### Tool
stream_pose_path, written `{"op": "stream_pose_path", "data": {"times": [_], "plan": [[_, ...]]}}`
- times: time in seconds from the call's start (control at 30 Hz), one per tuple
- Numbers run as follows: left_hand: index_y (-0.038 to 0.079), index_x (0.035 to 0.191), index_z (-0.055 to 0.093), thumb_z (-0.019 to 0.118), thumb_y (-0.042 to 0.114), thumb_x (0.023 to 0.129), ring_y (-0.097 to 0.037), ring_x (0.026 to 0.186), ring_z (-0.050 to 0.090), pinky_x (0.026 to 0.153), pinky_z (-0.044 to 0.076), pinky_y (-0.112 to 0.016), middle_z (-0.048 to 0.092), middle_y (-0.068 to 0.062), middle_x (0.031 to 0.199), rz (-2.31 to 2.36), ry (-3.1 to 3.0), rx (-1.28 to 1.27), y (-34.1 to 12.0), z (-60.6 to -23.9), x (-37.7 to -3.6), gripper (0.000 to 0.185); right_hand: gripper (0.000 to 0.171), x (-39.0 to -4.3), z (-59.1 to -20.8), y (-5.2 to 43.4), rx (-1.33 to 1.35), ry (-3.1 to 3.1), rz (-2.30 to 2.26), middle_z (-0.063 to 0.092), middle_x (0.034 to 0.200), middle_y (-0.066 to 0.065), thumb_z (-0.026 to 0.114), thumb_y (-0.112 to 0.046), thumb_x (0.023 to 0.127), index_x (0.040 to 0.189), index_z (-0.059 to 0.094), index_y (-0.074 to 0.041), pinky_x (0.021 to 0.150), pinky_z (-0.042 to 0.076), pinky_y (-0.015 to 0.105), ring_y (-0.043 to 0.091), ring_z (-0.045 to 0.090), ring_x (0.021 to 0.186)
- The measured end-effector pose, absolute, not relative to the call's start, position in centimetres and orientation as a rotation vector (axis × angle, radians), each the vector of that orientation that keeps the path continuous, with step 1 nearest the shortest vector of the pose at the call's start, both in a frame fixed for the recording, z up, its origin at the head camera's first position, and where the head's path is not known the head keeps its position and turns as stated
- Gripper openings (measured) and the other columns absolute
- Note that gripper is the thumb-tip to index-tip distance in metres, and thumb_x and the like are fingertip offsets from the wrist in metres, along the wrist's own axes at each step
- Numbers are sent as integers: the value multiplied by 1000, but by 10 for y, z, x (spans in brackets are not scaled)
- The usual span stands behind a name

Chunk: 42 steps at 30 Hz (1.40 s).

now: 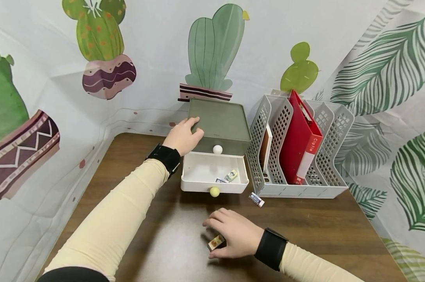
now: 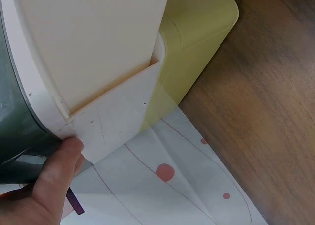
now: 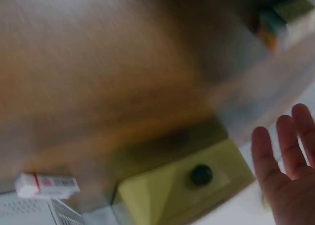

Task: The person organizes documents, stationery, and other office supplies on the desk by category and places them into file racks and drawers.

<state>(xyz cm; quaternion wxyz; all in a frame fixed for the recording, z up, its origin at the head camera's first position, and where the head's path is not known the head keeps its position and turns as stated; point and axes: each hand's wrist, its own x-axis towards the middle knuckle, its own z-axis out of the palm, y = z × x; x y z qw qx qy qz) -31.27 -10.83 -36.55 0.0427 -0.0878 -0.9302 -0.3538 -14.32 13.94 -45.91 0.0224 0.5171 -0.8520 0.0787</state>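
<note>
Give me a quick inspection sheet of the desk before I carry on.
Surface: brown wooden table, partly bare.
Job's things: drawer unit, its white drawer pulled open with small items inside; small box on the table.
Clutter: eraser beside a grey file rack holding a red Clip File.
Hands: left hand rests on the unit's top corner; right hand lies over the small box, grip unclear.
Cables: nothing seen.
Surroundings: cactus-print backdrop.
</note>
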Motion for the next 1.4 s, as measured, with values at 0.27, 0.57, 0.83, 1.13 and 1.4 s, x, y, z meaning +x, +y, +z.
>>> {"op": "stream_pose_path", "data": {"times": [0.27,0.57,0.83,1.13,1.4], "plan": [[20,165,42,38,38,101,-37,159,29,127,28,-59,36,-18,170,-1084,-2846,-272,-107,-366,-311,67,76,-139,-478,145,1606,-2717,191,59,115,-8,88,-64,76,133,65,-20,92,53,28,9,55,103],[19,165,42,39,38,101,-36,159,29,127,29,-58,37,-18,169,-1088,-2840,-278,-106,-367,-311,67,54,-141,-489,146,1597,-2758,165,59,111,-8,85,-50,86,130,68,-22,90,52,29,9,56,101],[19,165,42,40,37,101,-37,158,31,126,29,-57,38,-17,169,-1087,-2833,-275,-107,-365,-312,67,33,-142,-495,141,1622,-2720,167,60,109,-8,81,-44,93,120,71,-27,88,50,27,10,56,103],[19,165,42,40,38,100,-37,158,31,126,30,-58,37,-18,169,-1089,-2836,-269,-109,-366,-312,67,31,-140,-502,140,1596,-2668,247,57,104,-9,81,-42,94,112,67,-21,82,48,25,10,53,96],[19,164,43,40,37,100,-37,158,31,126,30,-57,38,-17,169,-1091,-2833,-270,-109,-365,-312,67,27,-137,-504,137,1552,-2621,214,54,98,-7,82,-35,93,102,65,-18,78,46,24,10,50,89]]}}
